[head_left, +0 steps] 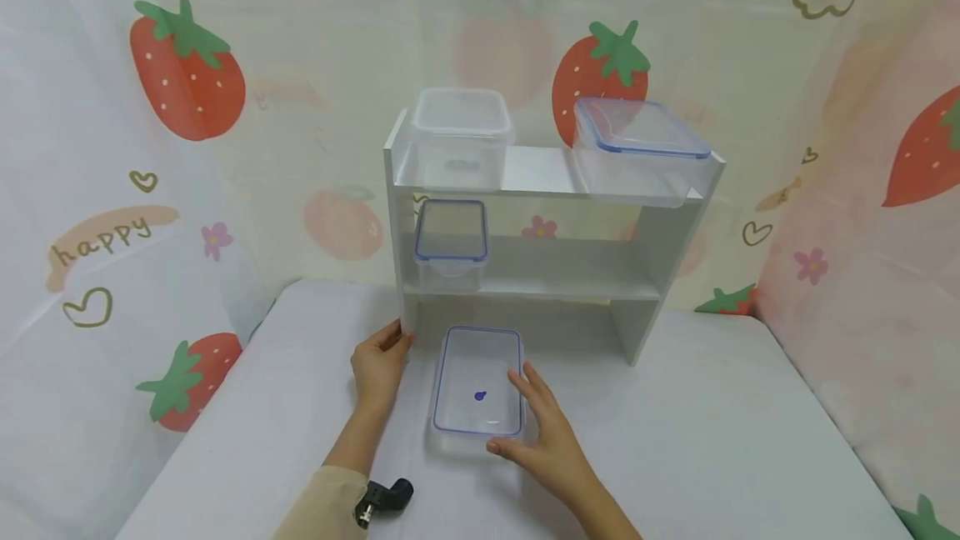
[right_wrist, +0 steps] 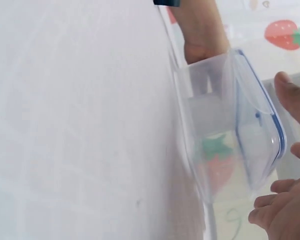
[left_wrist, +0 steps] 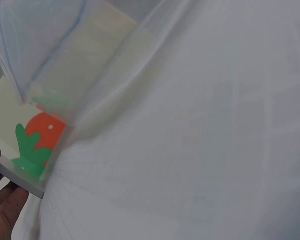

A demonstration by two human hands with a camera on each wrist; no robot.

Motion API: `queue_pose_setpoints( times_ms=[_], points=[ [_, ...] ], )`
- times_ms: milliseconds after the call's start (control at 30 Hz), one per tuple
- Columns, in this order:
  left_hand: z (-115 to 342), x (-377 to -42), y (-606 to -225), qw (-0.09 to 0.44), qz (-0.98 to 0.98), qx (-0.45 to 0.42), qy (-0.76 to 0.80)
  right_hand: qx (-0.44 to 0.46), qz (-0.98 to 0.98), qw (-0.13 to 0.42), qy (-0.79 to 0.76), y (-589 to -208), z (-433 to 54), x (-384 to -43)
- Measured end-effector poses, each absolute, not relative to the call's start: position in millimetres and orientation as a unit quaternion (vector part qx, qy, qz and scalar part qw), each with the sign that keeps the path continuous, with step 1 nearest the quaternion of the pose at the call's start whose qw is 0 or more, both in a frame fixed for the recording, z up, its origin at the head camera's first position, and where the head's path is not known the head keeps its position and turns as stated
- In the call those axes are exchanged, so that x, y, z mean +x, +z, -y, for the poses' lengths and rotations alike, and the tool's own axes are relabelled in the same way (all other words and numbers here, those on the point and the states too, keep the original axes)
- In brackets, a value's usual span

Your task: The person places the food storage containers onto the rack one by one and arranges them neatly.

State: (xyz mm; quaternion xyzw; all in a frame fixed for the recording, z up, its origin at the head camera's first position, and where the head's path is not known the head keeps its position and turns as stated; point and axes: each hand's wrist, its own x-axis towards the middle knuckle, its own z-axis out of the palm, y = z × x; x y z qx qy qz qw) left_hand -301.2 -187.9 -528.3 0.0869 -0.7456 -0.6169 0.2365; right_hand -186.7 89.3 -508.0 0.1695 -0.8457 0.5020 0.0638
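My left hand [head_left: 381,365] pinches the lower front edge of the left side panel of a small white shelf [head_left: 570,267]. In the left wrist view, thumb and fingers lie on either side of that panel [left_wrist: 21,181]. A clear rectangular food container [head_left: 474,369] with a blue-rimmed lid sits on the table before the shelf. My right hand [head_left: 553,440] hovers at its right side, fingers spread, thumb near the front corner. In the right wrist view a gap shows between these fingers [right_wrist: 264,215] and the container [right_wrist: 210,107].
On the shelf's top stand a clear container with a whitish lid [head_left: 461,136] and a larger blue-rimmed one [head_left: 641,140]. A smaller blue-rimmed container [head_left: 452,232] stands at the left of the middle board. White cloth [head_left: 712,440] covers the table; printed curtains hang around it.
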Motion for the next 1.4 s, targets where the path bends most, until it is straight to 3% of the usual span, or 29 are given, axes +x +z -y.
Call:
queue_pose_setpoints(
  times_ms=[467,1400],
  points=[
    [187,-300,-526,0.234,0.751,0.094,-0.610,0.171,0.849,0.032,0.499,-524,-87,-192],
    [187,-300,-526,0.227,0.751,0.100,-0.612,0.203,0.851,0.039,0.482,-538,-81,-203]
  ],
)
